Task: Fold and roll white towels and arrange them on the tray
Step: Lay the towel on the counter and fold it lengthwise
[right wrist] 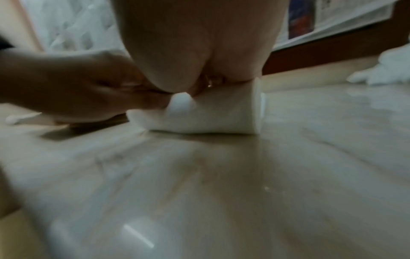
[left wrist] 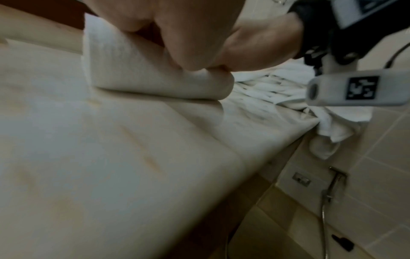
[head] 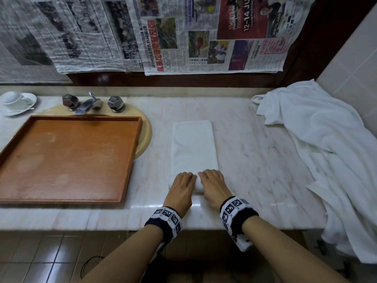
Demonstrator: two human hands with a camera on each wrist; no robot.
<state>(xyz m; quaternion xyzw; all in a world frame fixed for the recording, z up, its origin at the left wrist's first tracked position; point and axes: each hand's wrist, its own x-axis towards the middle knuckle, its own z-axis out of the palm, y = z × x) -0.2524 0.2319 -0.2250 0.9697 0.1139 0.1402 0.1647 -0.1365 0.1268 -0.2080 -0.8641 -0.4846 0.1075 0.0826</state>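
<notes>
A white towel [head: 193, 148] lies folded into a long strip on the marble counter [head: 255, 160], its near end turned up into a small roll [left wrist: 155, 77] [right wrist: 213, 115]. My left hand [head: 182, 185] and right hand [head: 212, 183] sit side by side on that roll, fingers curled over it. The wrist views show the fingers of both hands wrapped round the rolled end. The orange wooden tray [head: 130, 160] sits to the left with nothing on it.
A heap of loose white towels [head: 318, 139] covers the counter's right end and hangs over its edge. A tap with two knobs [head: 91, 103] stands behind the tray, a cup on a saucer [head: 16, 102] at far left. Newspaper [head: 183, 33] covers the back wall.
</notes>
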